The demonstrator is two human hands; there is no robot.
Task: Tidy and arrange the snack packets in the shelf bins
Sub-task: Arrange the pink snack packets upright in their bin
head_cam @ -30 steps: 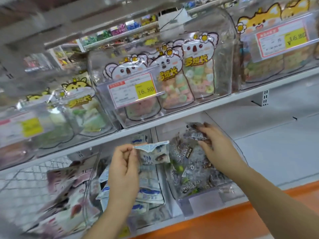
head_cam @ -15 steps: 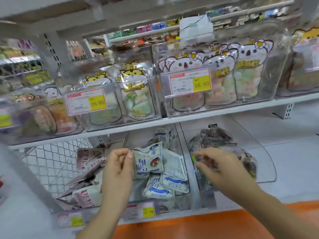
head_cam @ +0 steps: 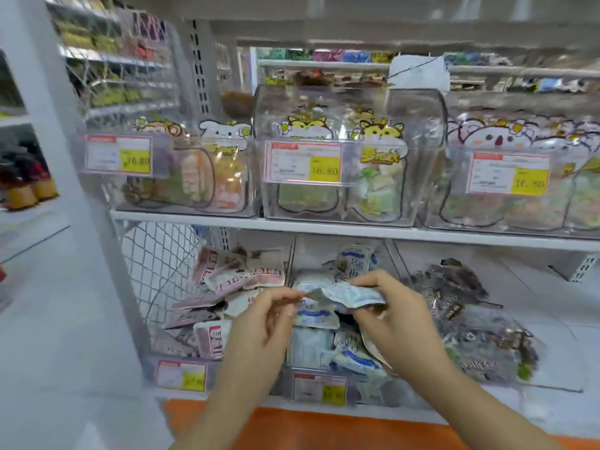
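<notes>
The job looks barely past its start. On the lower shelf, the blue-and-white packets (head_cam: 328,349) in the middle bin (head_cam: 289,381), at the lower centre of the frame, lie in a loose jumble, overlapping at mixed angles. Only one packet (head_cam: 352,261) at the back stands upright. To the left of the frame, the pink packets (head_cam: 237,277) are just as untidy, some flat and some tipped on edge. To the right, the dark packets (head_cam: 480,323) sit in a slumped heap. By my reading all three heaps still need squaring up. The clear bins on the upper shelf (head_cam: 357,233) seem orderly already, their packets standing face-out behind the price tags.

One blue-and-white packet (head_cam: 344,295) is held just above the middle bin's heap, stretched between both hands. The left hand (head_cam: 263,323) has its grip clamped on the packet's left end, thumb against fingertips. The right hand (head_cam: 399,323) has its grip curled round the right end. Motion blur softens the fingers, but both pinches read clearly enough.

The packet's long axis runs left to right across the frame, close to level. It is crumpled and sags a little in the middle. Its broad face tilts upward, so it is seen nearly edge-on. I cannot tell which end is its top, nor whether the printed front faces up. It would probably need turning upright before it is set down among the others.
</notes>
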